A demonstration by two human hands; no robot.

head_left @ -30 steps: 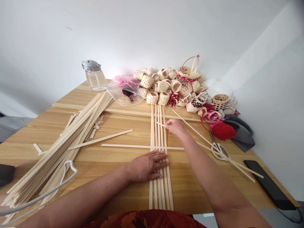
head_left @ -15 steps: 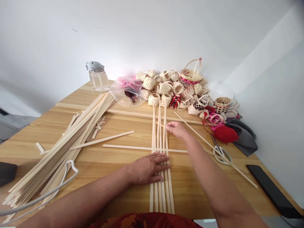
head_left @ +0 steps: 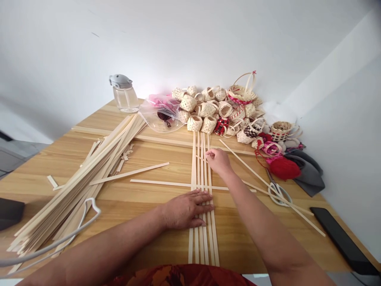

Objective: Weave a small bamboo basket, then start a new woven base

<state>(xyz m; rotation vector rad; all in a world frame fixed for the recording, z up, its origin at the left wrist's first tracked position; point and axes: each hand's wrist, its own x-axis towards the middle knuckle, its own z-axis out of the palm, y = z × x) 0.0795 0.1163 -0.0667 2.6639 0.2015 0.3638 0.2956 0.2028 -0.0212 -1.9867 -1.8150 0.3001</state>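
Note:
Several flat, pale weaving strips (head_left: 204, 247) run lengthwise side by side on the table in front of me. My left hand (head_left: 187, 209) lies flat across them, its fingers spread. Just beyond it, a crosswise strip (head_left: 160, 183) passes through the row. My right hand (head_left: 218, 161) is closed in a pinch at the right side of the row, farther from me. Its fingertips are on a strip, but which one I cannot tell. A second, slanting strip (head_left: 281, 198) emerges right of my forearm, and a short tip shows among the lengthwise strips left of my fingers.
A bundle of strips (head_left: 74, 182) lies left by a white cable (head_left: 89, 206). Little woven baskets (head_left: 208, 109) crowd the back beside a plastic bag (head_left: 162, 115) and a bottle (head_left: 125, 95). Scissors (head_left: 279, 194), red yarn (head_left: 285, 169) and a black phone (head_left: 342, 238) sit right.
My right hand has shifted slightly left, its fingertips now at the lengthwise strips. More of the slanting strip shows right of my forearm. My left hand stays in place.

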